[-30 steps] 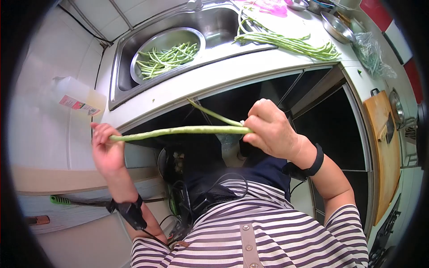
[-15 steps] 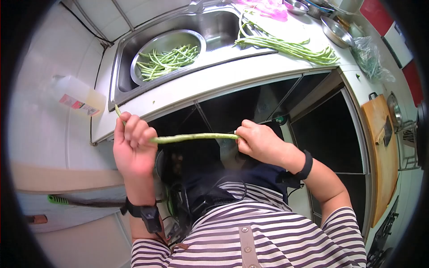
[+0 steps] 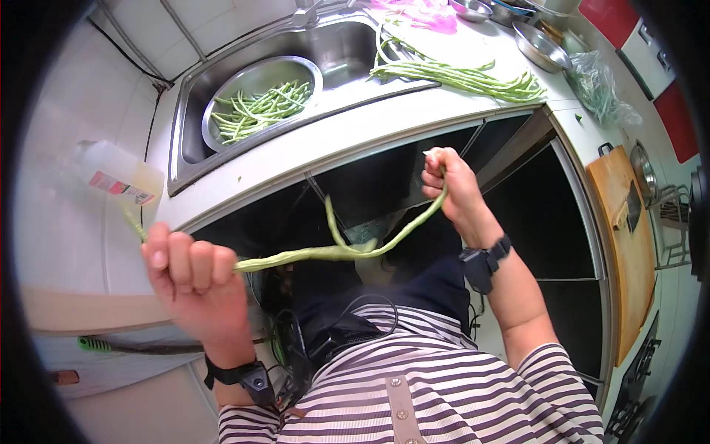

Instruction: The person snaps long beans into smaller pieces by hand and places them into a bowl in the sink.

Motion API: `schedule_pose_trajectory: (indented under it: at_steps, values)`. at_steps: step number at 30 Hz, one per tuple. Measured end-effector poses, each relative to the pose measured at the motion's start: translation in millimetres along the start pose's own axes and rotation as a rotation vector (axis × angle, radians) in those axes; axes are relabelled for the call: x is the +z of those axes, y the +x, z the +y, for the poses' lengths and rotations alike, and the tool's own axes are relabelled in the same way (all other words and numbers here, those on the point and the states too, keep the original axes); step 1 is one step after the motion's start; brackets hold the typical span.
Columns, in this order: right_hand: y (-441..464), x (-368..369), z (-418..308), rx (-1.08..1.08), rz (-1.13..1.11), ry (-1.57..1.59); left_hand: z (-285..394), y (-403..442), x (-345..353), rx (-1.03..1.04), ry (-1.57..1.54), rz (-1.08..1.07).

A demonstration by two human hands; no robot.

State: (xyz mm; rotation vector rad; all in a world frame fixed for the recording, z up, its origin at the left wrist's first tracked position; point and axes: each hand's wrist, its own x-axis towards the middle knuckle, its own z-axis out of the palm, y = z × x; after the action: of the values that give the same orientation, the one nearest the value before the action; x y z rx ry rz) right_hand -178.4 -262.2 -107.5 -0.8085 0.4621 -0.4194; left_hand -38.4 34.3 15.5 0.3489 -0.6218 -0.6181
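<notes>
A long green bean spans the space between our two hands, in front of the dark cupboard doors below the counter. Our left hand is closed in a loose fist, its fingers curled around the bean; one end pokes up past the knuckles and a longer stretch comes out at the other side. Our right hand, higher up, has its fingers curled in tightly on the bean, with a small pale tip showing at the fingertips. From there the bean hangs in a curve and meets the stretch from our left hand at a low point between the hands, where a thin end turns upward. That meeting point is blurred, so we cannot tell whether this is one bean or two. It looks pale green, slender, bendy and slightly bumpy.

Beyond our hands, a metal bowl of short bean pieces sits tilted in the steel sink. To the right of the sink, a bundle of long beans lies on the white counter, its near end over the sink's edge. A pink bag lies behind it. Far right is a wooden board.
</notes>
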Motion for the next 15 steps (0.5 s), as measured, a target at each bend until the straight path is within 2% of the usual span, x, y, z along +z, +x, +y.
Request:
schedule_pose_trajectory:
  at_steps: [2,3,4,6,9,11,12,14,15]
  values:
    - [-14,0,0,-0.010,-0.045,-0.089,6,-1,0,0.049,0.142,0.077]
    - [-22,11,0,-0.003,-0.072,-0.153,-2,1,-7,-0.005,0.197,0.081]
    - [-26,26,0,-0.007,-0.100,-0.216,-18,3,-6,-0.058,0.273,0.224]
    - [-29,49,-1,-0.083,-0.135,-0.291,-53,5,-9,-0.243,0.478,0.282]
    - [-31,74,-6,-0.050,-0.273,-0.296,-95,-7,-31,-0.582,0.658,0.080]
    - [-45,102,-18,-0.065,-0.294,-0.370,-113,-11,-26,-0.630,0.686,-0.007]
    - [-42,104,-16,-0.118,-0.284,-0.514,-118,-13,-23,-0.672,0.606,0.001]
    - [-39,105,-13,-0.207,-0.366,-0.640,-118,-14,-16,-0.730,0.642,-0.077]
    - [-36,105,-7,-0.303,-0.382,-0.702,-117,-14,-14,-0.735,0.602,-0.030]
